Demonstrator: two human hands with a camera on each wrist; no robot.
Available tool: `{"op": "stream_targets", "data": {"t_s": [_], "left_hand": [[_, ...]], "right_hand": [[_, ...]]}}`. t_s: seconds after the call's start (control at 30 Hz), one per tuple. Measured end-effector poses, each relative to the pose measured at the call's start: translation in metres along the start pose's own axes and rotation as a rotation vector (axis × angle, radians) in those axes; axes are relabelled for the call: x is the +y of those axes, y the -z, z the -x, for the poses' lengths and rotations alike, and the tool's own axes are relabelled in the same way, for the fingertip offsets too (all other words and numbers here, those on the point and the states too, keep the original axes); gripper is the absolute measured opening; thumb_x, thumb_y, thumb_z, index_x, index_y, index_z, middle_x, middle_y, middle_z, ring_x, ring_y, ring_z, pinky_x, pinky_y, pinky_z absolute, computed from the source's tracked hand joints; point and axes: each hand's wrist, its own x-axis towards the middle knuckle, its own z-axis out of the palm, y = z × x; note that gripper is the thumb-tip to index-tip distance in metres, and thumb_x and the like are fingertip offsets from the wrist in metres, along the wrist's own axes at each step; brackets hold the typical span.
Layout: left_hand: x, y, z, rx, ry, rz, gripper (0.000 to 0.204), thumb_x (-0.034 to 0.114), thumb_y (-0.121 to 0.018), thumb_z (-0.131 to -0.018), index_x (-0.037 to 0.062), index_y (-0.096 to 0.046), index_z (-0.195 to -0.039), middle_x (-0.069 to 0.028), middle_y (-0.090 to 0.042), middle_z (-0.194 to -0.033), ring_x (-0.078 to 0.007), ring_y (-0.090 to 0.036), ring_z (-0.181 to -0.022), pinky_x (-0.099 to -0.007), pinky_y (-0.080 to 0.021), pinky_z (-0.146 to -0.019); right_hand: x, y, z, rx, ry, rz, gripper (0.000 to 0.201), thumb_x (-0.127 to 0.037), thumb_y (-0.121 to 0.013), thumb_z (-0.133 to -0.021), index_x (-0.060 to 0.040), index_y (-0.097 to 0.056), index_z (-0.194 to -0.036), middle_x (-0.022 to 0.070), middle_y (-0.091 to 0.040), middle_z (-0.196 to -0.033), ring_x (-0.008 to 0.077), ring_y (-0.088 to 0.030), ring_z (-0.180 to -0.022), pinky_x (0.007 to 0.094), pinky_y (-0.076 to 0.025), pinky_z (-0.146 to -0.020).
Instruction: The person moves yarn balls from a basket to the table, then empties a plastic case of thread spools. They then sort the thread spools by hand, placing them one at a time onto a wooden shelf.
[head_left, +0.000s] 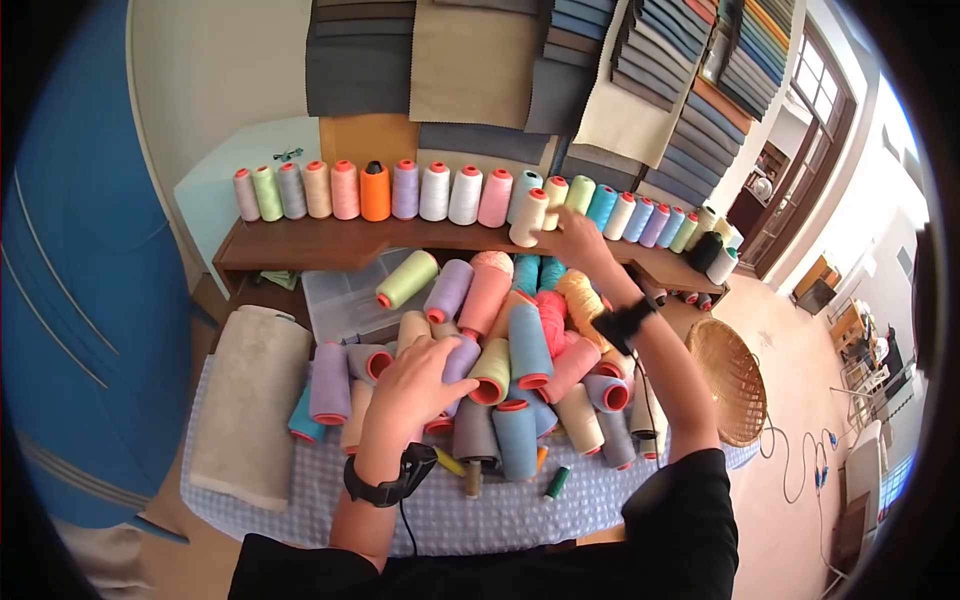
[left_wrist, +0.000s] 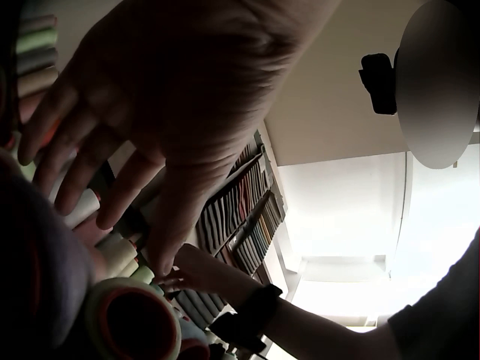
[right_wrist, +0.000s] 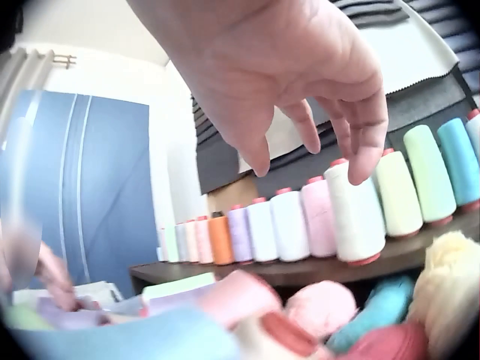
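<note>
Over the heap of thread cones, my left hand (head_left: pixel 412 385) is spread with its fingers apart. A lilac thread cone (head_left: pixel 459 362) lies right by its thumb, and a pale green cone (head_left: pixel 491 372) with a red inner rim is just beyond. My right hand (head_left: pixel 582 243) reaches to the shelf beside a cream thread cone (head_left: pixel 528 219), which stands in front of the row. In the right wrist view its fingers are loosely bent and apart, one fingertip overlapping the top of the cream cone (right_wrist: pixel 352 217). The left wrist view shows the left fingers extended above the cones.
Many-coloured cones line the brown shelf (head_left: pixel 300 245). Below it lie yarn balls, including a yellow skein (head_left: pixel 580 298), and a clear plastic box (head_left: pixel 335 295). A folded beige cloth (head_left: pixel 250 410) is at left, a wicker basket (head_left: pixel 725 385) at right. Small spools, one dark green (head_left: pixel 557 484), lie in front.
</note>
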Motion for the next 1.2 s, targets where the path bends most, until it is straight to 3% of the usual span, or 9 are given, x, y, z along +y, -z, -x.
{"op": "stream_targets", "data": {"t_s": [0.2, 0.37, 0.43, 0.53, 0.57, 0.67, 0.7, 0.87, 1.2], "left_hand": [[-0.01, 0.015, 0.003, 0.053, -0.024, 0.078, 0.056, 0.032, -0.072, -0.073, 0.003, -0.054, -0.118, -0.0173, -0.06, -0.108, -0.0299, -0.059, -0.096, -0.037, -0.048, -0.081], [-0.019, 0.026, 0.007, 0.128, -0.009, 0.14, 0.054, 0.031, -0.071, -0.075, 0.0052, -0.052, -0.118, -0.0171, -0.059, -0.107, -0.0328, -0.058, -0.096, -0.0397, -0.047, -0.08], [-0.029, 0.028, 0.007, 0.197, -0.019, 0.167, 0.059, 0.03, -0.072, -0.074, 0.0044, -0.049, -0.122, -0.0186, -0.057, -0.112, -0.0344, -0.056, -0.101, -0.0401, -0.046, -0.084], [-0.032, 0.036, 0.005, 0.35, -0.139, 0.264, 0.074, 0.026, -0.075, -0.07, 0.0029, -0.039, -0.131, -0.0213, -0.049, -0.124, -0.038, -0.047, -0.113, -0.0408, -0.04, -0.094], [-0.04, 0.034, 0.002, 0.408, -0.193, 0.147, 0.079, 0.019, -0.073, -0.07, 0.0077, -0.034, -0.137, -0.0156, -0.043, -0.133, -0.024, -0.054, -0.104, -0.0312, -0.05, -0.081], [-0.047, 0.032, 0.002, 0.353, -0.2, 0.076, 0.078, 0.017, -0.073, -0.068, 0.007, -0.037, -0.136, -0.0154, -0.045, -0.131, -0.0265, -0.055, -0.105, -0.0324, -0.048, -0.084], [-0.048, 0.032, 0.004, 0.188, -0.031, 0.15, 0.073, 0.015, -0.072, -0.067, 0.0061, -0.042, -0.133, -0.0151, -0.047, -0.129, -0.0283, -0.055, -0.104, -0.033, -0.047, -0.086], [-0.058, 0.03, -0.001, 0.095, -0.009, 0.074, 0.065, 0.016, -0.07, -0.068, 0.0075, -0.048, -0.128, -0.015, -0.05, -0.125, -0.0281, -0.057, -0.101, -0.0336, -0.047, -0.087], [-0.023, 0.039, 0.02, 0.192, -0.098, 0.202, 0.062, 0.023, -0.071, -0.073, 0.0051, -0.047, -0.127, -0.0157, -0.051, -0.124, -0.0294, -0.053, -0.111, -0.0358, -0.044, -0.091]], "right_hand": [[0.033, -0.046, -0.058, 0.076, 0.115, -0.011, 0.057, -0.03, -0.067, -0.073, -0.0047, -0.047, -0.12, 0.0239, -0.052, -0.112, 0.039, -0.057, -0.097, 0.0413, -0.047, -0.084], [-0.008, -0.016, -0.028, 0.15, 0.022, -0.033, 0.029, -0.024, -0.071, -0.07, 0.0029, -0.062, -0.077, 0.0208, -0.062, -0.085, 0.0315, -0.064, -0.075, 0.0383, -0.051, -0.071], [-0.025, -0.004, -0.007, 0.109, 0.064, -0.158, 0.03, -0.024, -0.071, -0.073, 0.003, -0.062, -0.081, 0.019, -0.062, -0.085, 0.0284, -0.064, -0.072, 0.0364, -0.051, -0.068], [-0.065, 0.015, 0.023, -0.155, 0.018, -0.582, 0.027, -0.022, -0.067, -0.08, 0.0019, -0.06, -0.091, 0.0125, -0.062, -0.085, 0.0186, -0.062, -0.075, 0.0308, -0.051, -0.066], [-0.079, 0.015, 0.035, -0.365, -0.067, -0.875, 0.024, -0.019, -0.063, -0.085, 0.0008, -0.059, -0.097, 0.0078, -0.061, -0.086, 0.0119, -0.061, -0.08, 0.0271, -0.051, -0.068], [-0.107, 0.004, 0.059, -0.487, -0.031, -0.7, 0.027, -0.018, -0.062, -0.086, 0.0019, -0.055, -0.103, 0.0073, -0.06, -0.089, 0.0137, -0.062, -0.081, 0.0283, -0.052, -0.07], [-0.098, -0.012, 0.06, -0.254, 0.337, -0.429, 0.027, -0.019, -0.062, -0.086, 0.003, -0.057, -0.1, 0.0076, -0.062, -0.092, 0.0151, -0.062, -0.083, 0.0295, -0.052, -0.071], [-0.125, 0.013, 0.098, -0.321, 0.317, -0.446, 0.023, -0.016, -0.069, -0.077, 0.0018, -0.062, -0.09, 0.0148, -0.065, -0.082, 0.0229, -0.065, -0.075, 0.0319, -0.051, -0.067], [-0.127, 0.053, 0.15, 0.191, 0.126, -0.45, 0.013, -0.006, -0.057, -0.084, 0.0029, -0.064, -0.091, 0.0148, -0.065, -0.086, 0.0239, -0.064, -0.08, 0.0308, -0.048, -0.073]]}}
